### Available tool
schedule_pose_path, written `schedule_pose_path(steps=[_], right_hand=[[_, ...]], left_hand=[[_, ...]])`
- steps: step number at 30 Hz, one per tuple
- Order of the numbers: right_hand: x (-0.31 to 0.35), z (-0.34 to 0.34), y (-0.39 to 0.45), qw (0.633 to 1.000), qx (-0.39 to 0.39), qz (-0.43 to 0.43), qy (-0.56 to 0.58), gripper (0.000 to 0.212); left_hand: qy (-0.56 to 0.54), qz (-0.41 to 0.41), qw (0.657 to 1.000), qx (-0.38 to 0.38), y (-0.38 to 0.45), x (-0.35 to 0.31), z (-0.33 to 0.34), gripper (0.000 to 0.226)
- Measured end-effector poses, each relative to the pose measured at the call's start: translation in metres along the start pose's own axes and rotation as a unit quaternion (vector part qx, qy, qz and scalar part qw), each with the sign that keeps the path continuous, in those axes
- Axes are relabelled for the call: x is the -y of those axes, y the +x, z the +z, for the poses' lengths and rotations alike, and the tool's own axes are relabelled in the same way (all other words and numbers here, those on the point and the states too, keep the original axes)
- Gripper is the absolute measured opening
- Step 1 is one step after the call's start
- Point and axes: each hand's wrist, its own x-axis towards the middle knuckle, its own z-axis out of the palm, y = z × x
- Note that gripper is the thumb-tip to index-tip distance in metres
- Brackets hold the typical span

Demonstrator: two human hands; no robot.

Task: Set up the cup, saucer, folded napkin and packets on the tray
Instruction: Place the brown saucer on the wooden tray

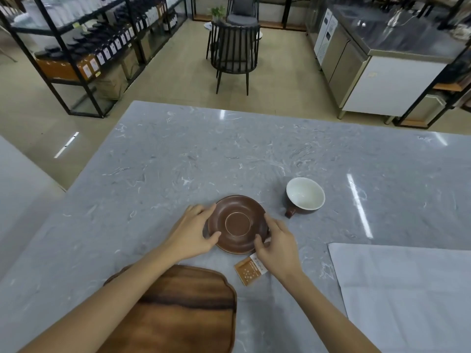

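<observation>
A round brown glazed ceramic saucer [238, 224] sits on the grey marbled stone table [204, 154], held at its rim from both sides. The left hand [193, 233] grips the saucer's left edge, fingers curled over the far rim and thumb hooked on the near rim. The right hand [276, 247] holds the right edge, its fingers curled around the rim and its thumb resting on the saucer's near right lip. Whether the saucer is lifted off the table or resting on it cannot be told, though a dark shadow shows under its left edge. To the right and slightly farther away stands a brown ceramic cup with a white interior [305, 197], upright and apart from the saucer, its stubby handle pointing toward the near left. Just beneath the right hand lies a small orange-brown paper packet with a white strip [249, 272], flat on the table and partly hidden by the hand. At the near edge, under the left forearm, lies a dark-grained wooden tray with rounded corners [183, 309], with nothing on its visible surface. At the near right a pale grey-white cloth napkin [407, 291] lies spread flat on the table, well apart from the tray.
</observation>
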Motion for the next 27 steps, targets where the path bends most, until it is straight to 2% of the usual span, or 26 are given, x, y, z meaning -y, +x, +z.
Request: schedule_pose_path(steps=[13,27], right_hand=[[0.046,-0.006,-0.052,0.999,-0.019,-0.03,0.02,0.062],[0.084,0.018,-0.134,0.999,-0.018,-0.041,0.027,0.057]], left_hand=[[-0.028,0.012,0.997,-0.067,-0.074,0.006,-0.027,0.083],[-0.036,0.01,0.997,-0.066,-0.161,0.027,-0.032,0.081]])
